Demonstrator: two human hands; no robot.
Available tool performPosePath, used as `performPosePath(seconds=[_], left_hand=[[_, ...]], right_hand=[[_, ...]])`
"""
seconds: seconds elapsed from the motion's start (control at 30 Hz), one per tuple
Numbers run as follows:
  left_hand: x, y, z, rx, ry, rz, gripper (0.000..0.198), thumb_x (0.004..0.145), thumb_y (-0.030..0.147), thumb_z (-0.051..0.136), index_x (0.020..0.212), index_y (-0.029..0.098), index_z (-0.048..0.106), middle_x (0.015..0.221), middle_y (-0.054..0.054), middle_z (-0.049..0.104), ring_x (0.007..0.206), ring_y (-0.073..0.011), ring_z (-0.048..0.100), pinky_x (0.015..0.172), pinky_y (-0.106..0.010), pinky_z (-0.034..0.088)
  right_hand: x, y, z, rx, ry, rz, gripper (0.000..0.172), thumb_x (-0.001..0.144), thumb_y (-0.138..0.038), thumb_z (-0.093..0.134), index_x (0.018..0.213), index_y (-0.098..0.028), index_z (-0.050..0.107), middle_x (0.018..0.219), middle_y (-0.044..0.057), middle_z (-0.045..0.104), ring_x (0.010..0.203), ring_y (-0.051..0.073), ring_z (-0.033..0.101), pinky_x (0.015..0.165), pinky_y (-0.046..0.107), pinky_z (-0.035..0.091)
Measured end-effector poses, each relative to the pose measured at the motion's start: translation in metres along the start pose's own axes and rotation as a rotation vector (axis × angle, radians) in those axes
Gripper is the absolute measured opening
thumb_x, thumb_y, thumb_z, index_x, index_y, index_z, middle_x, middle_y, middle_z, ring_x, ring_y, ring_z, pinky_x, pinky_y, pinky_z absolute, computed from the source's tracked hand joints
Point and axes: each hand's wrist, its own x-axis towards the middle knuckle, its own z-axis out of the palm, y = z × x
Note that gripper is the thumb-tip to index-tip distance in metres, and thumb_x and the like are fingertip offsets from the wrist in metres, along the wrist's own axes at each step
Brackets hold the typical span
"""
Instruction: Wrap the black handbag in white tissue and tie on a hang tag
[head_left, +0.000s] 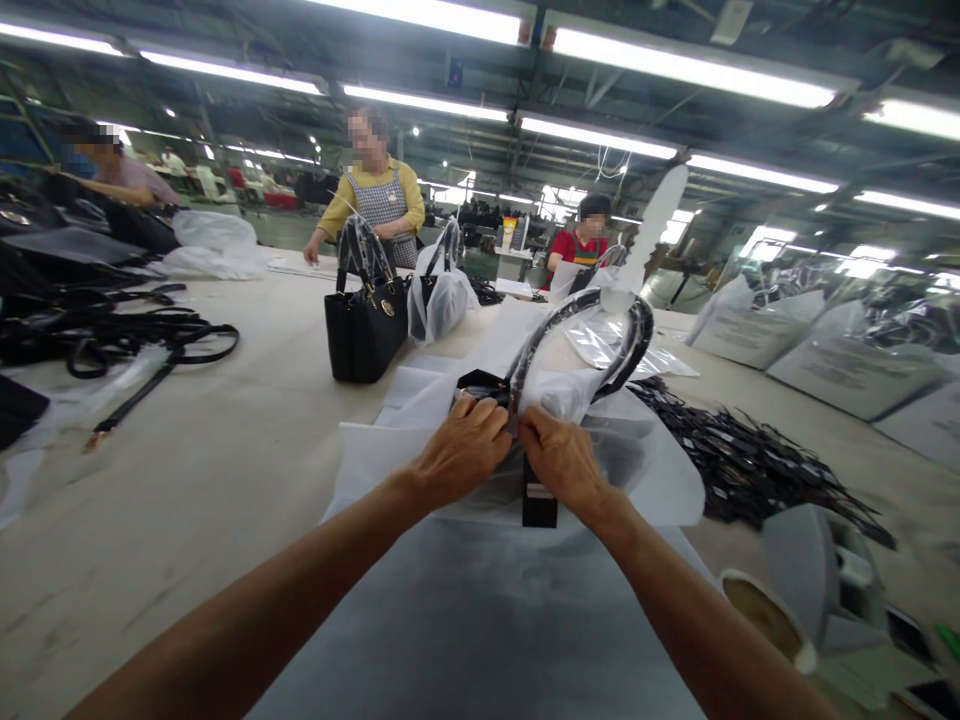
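Note:
My left hand [459,448] and my right hand [561,458] meet at the top of a black handbag [538,505] that is mostly covered by a white wrapping bag [652,470]. Both hands are closed, pinching at the bag's opening near the base of its plastic-wrapped black handles [630,335]. The handles arch up behind my fingers. What exactly the fingertips grip is hidden. White sheets [480,620] lie under the bag, towards me.
A bare black handbag [366,330] and a wrapped one [439,295] stand further back. Black straps [112,335] lie at left, a pile of black tags [750,450] at right, a tape dispenser [814,585] near right. Three other people work across the table.

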Motion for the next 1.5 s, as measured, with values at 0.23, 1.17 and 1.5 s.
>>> performPosePath(seconds=[0.23, 1.17, 1.5], left_hand=[[-0.008, 0.007, 0.000, 0.079, 0.118, 0.002, 0.019, 0.088, 0.012, 0.049, 0.070, 0.017, 0.056, 0.079, -0.004, 0.059, 0.085, -0.0208, 0.050, 0.074, -0.036, 0.034], [-0.019, 0.007, -0.027, -1.016, -0.071, -0.639, 0.019, 0.072, 0.021, 0.059, 0.063, 0.019, 0.043, 0.067, 0.003, 0.050, 0.060, -0.0078, 0.043, 0.057, -0.019, 0.035], [-0.012, 0.008, -0.033, -1.608, -0.096, -1.168, 0.025, 0.063, 0.034, 0.070, 0.065, 0.015, 0.055, 0.053, 0.002, 0.056, 0.048, -0.0083, 0.048, 0.048, -0.021, 0.035]], right_hand=[[-0.012, 0.020, 0.008, 1.233, -0.211, 0.317, 0.023, 0.062, -0.036, 0.076, 0.074, -0.019, 0.065, 0.065, -0.005, 0.063, 0.059, 0.010, 0.053, 0.059, 0.023, 0.039], [-0.015, 0.017, 0.002, 1.870, -0.396, 0.402, 0.025, 0.059, -0.022, 0.083, 0.076, -0.019, 0.065, 0.067, -0.004, 0.067, 0.053, 0.007, 0.061, 0.050, 0.016, 0.050], [-0.009, -0.015, 0.010, 1.939, -0.079, 0.400, 0.015, 0.064, -0.025, 0.074, 0.068, -0.019, 0.062, 0.062, -0.004, 0.065, 0.048, 0.007, 0.055, 0.050, 0.018, 0.050]])
